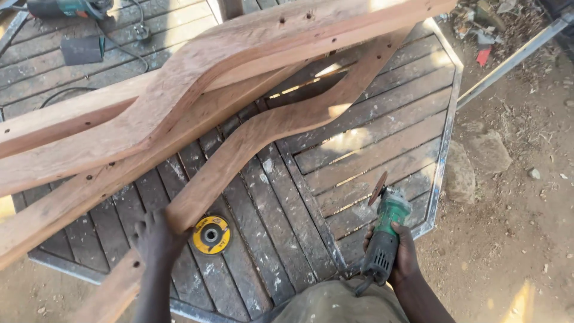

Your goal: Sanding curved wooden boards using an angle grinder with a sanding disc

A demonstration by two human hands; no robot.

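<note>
Left hand fingers: closed around the lower end of a curved wooden frame piece (263, 128), the left hand (156, 239) gripping it near the table's near edge
Right hand fingers: wrapped tight round the grey body of a green angle grinder (382, 230), the right hand (399, 254) holding it at the table's near right corner, disc tilted up and away
Curved wooden frame piece: runs from the left hand up and right across the table, under a stack of similar curved pieces (197, 78) that covers the left and far side
Yellow grinding disc (211, 234): lies flat on the slats just beside the left hand
Table (382, 137): octagonal, weathered wooden slats in a metal rim
Far left corner: another power tool (66, 8) with a cord, and a dark block (82, 49)
Ground (514, 197): bare dirt to the right, with a stone
</note>
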